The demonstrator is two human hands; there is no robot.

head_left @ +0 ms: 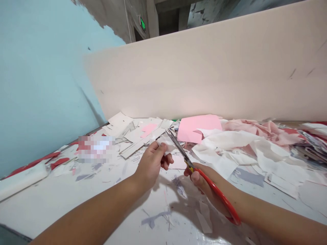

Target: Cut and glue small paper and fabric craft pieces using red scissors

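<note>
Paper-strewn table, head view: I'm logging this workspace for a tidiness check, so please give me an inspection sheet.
surface: white table, marked and scattered with scraps
job's things: scissors with red handles; small white paper scrap
clutter: pink card, white paper sheets, red scraps, pink-printed pile, blurred patch
hands: left hand pinches the scrap; right hand grips the scissors
cables: thin wire on the far wall
surroundings: beige board, blue wall, green exit sign
</note>
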